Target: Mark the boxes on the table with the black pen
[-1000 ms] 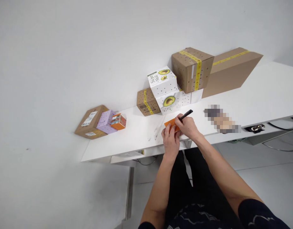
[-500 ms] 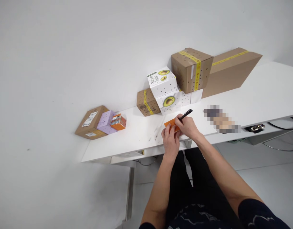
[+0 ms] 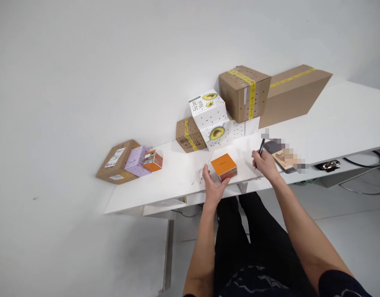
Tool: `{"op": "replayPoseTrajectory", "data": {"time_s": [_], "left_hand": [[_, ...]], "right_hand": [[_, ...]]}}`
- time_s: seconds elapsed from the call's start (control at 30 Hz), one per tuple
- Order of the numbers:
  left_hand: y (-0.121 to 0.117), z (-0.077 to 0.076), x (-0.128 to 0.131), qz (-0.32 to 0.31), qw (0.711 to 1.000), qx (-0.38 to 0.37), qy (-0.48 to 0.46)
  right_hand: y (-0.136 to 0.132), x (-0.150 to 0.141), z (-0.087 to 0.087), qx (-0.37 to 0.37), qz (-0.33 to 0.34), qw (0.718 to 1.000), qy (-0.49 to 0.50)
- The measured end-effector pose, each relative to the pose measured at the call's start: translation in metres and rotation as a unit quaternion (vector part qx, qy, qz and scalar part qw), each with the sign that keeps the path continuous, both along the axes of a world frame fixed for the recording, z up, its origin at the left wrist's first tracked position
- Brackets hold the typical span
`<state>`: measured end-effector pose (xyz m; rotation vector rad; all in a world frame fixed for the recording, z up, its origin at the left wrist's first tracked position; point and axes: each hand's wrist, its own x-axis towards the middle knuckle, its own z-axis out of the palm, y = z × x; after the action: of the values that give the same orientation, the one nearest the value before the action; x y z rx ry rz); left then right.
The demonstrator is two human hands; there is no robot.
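A small orange box (image 3: 224, 166) sits near the front edge of the white table (image 3: 338, 123). My left hand (image 3: 213, 185) rests against its near left side, fingers apart around it. My right hand (image 3: 264, 163) is off to the right of the box, closed on a black pen (image 3: 261, 146) that points up and away. Just beyond the pen tip lies a dark, partly blurred flat item (image 3: 282, 156).
Along the wall stand a small taped brown box (image 3: 190, 134), white avocado-print boxes (image 3: 214, 117), a taped brown box (image 3: 244, 93) and a long brown carton (image 3: 293, 93). At the table's left end are a labelled brown box (image 3: 116, 161), a purple box (image 3: 137, 160) and a small orange box (image 3: 153, 160).
My right hand has moved the pen away from the orange box to the right. The box now shows fully, and my left hand has shifted from its top to its near side.
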<state>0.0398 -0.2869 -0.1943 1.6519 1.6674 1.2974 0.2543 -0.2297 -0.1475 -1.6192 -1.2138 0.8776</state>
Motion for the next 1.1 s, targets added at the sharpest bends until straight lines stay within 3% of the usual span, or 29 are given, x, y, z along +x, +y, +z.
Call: {"op": "replayPoseTrajectory", "data": {"time_s": [0.13, 0.23, 0.37, 0.5, 0.6, 0.73, 0.8, 0.9, 1.03, 1.1], "left_hand": [[0.003, -0.008, -0.011, -0.061, 0.996, -0.040, -0.058], [0.007, -0.009, -0.012, -0.084, 0.993, -0.041, -0.071], [0.013, -0.009, -0.009, -0.111, 0.990, -0.022, -0.087], [0.016, -0.010, -0.008, -0.119, 0.988, -0.014, -0.098], [0.017, -0.010, -0.009, -0.125, 0.987, -0.020, -0.100], [0.016, -0.009, -0.010, -0.130, 0.986, -0.012, -0.099], [0.015, -0.006, -0.009, -0.120, 0.988, -0.016, -0.091], [0.014, -0.002, -0.008, -0.113, 0.990, -0.027, -0.083], [0.013, -0.002, -0.008, -0.118, 0.990, -0.025, -0.079], [0.014, -0.004, -0.010, -0.116, 0.990, -0.020, -0.072]], "right_hand": [[0.005, 0.004, -0.020, -0.073, 0.060, 0.976, -0.196], [0.008, -0.003, -0.022, -0.112, 0.088, 0.949, -0.280], [0.011, -0.012, -0.016, -0.169, 0.084, 0.919, -0.345], [0.008, -0.012, -0.012, -0.177, 0.076, 0.914, -0.357], [0.003, 0.001, -0.009, -0.132, 0.028, 0.908, -0.395], [0.003, 0.035, -0.009, -0.098, -0.111, 0.878, -0.455], [0.006, 0.053, -0.012, -0.138, -0.131, 0.877, -0.442], [0.010, 0.068, -0.019, -0.171, -0.094, 0.884, -0.424], [0.009, 0.069, -0.022, -0.126, -0.106, 0.893, -0.419], [0.004, 0.066, -0.018, -0.103, -0.123, 0.913, -0.375]]}}
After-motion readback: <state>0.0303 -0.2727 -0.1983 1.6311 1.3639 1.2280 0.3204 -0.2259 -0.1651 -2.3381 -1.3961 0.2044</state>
